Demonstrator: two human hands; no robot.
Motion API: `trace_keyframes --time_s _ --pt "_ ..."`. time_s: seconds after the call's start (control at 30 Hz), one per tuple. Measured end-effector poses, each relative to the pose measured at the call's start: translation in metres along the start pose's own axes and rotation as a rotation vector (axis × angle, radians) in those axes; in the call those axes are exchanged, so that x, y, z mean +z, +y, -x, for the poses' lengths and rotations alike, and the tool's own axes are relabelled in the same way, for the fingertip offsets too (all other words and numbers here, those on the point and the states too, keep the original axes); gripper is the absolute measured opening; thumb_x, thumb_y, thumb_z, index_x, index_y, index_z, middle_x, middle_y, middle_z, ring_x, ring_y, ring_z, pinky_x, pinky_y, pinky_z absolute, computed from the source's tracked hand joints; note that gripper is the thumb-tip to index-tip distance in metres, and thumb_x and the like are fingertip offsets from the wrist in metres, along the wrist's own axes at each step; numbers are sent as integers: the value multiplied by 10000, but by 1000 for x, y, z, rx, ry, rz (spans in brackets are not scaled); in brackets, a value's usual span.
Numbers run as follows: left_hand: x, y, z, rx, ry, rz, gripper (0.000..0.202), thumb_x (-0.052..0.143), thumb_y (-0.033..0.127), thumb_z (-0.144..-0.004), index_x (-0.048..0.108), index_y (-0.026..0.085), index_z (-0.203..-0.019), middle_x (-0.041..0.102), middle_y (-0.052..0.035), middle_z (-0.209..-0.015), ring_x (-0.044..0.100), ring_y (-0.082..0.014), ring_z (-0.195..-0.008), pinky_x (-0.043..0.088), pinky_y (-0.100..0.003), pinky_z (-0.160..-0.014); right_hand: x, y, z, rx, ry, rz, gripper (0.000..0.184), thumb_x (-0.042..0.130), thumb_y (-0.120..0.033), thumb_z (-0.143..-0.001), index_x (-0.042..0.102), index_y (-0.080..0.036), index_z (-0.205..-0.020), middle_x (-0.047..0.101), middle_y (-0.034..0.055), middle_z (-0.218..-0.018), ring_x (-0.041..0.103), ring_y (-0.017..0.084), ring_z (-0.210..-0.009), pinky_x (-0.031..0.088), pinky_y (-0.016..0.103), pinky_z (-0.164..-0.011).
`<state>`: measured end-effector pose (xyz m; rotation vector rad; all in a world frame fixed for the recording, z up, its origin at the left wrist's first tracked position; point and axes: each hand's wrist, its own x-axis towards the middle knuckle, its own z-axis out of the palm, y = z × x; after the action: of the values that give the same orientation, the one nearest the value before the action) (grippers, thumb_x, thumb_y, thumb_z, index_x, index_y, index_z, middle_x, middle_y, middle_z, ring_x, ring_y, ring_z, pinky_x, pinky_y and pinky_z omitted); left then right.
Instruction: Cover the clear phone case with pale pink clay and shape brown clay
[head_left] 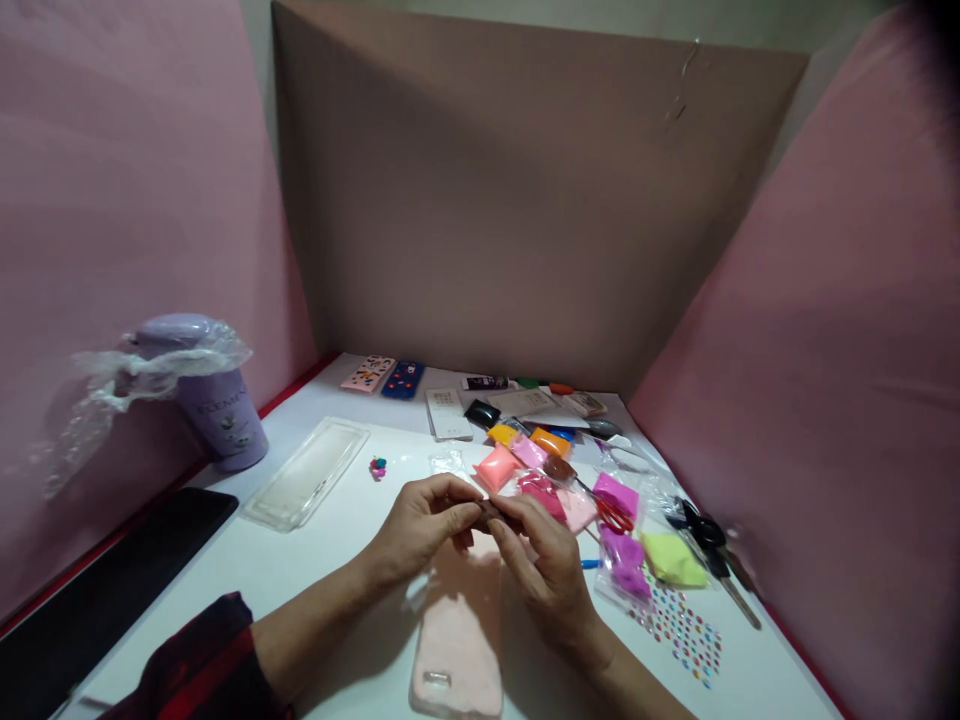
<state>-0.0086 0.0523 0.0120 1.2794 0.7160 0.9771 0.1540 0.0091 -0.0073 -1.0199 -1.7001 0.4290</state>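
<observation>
My left hand (420,525) and my right hand (547,565) meet above the table, both closed. Pinched between their thumbs and fingers is a small dark brown piece of clay (489,514), partly covered by the fingertips. Below them lies a phone case (459,640) coated in pale pink, with a small cutout near its close end. The hands hide part of its far end. Beyond my right hand are packets of coloured clay, among them a coral packet (496,468) and a brown one (558,468).
A clear plastic tray (307,475) and a small multicoloured lump (377,467) lie at left. Farther left stands a purple tumbler (225,420). Red-handled scissors (613,515), a gem sticker sheet (686,635) and black-handled scissors (705,530) lie at right. Decorated phone cases (403,380) rest at the back.
</observation>
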Motion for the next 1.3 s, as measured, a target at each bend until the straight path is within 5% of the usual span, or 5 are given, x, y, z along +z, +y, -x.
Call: trace_keyframes --time_s 0.27,0.6,0.9,1.13,1.3 --pt "4 10 2 -54 50 -27 249 723 342 -675 608 122 -677 580 22 -440 516 -94 -334 416 -193 -349 2 0 2 -1 10 -29 183 501 -200 -898 625 -180 -1032 644 63 -822 608 189 -744 484 311 -647" --pt "-1 4 0 -86 137 -80 322 729 413 -663 595 120 -666 585 20 -443 482 -83 -312 376 -176 -305 3 5 3 -55 -9 99 212 590 -239 -833 542 -168 -1027 582 39 -771 550 168 -636 460 294 -581" --pt "-7 1 -2 54 23 -118 326 517 436 -859 607 123 -851 569 27 -500 543 -102 -419 455 -215 -438 2 4 3 242 19 -114 160 519 -325 -891 607 -192 -897 634 36 -750 572 168 -645 456 277 -585" --pt "-6 2 0 94 -65 -21 321 705 236 -741 629 156 -1042 681 -76 -995 639 -186 -876 515 -277 -711 0 2 2 302 36 -142 226 512 -359 -897 566 -179 -771 576 -1 -661 480 109 -515 377 228 -477" --pt "-4 4 -1 60 -109 -39 152 661 242 -782 669 114 -863 690 -53 -772 607 -117 -643 484 -241 -620 1 1 2 297 15 -147 255 493 -357 -909 559 -177 -741 555 -11 -620 443 93 -471 341 217 -434"
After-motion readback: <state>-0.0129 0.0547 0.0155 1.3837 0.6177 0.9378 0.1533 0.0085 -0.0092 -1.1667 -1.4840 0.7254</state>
